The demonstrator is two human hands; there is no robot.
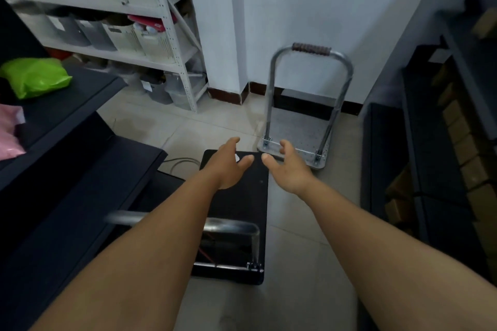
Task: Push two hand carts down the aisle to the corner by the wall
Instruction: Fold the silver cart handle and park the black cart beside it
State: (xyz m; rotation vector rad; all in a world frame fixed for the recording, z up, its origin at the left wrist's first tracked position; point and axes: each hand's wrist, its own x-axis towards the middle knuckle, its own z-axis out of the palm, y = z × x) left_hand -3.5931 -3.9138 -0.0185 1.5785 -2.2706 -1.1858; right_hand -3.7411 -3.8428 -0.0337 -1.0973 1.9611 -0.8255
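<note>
Ahead, left hand and right hand hover spread, holding nothing, above black cart.

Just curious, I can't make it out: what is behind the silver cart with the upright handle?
Behind the silver cart stands the white wall with a dark baseboard along the floor. The cart's platform and handle hide part of that baseboard.
</note>
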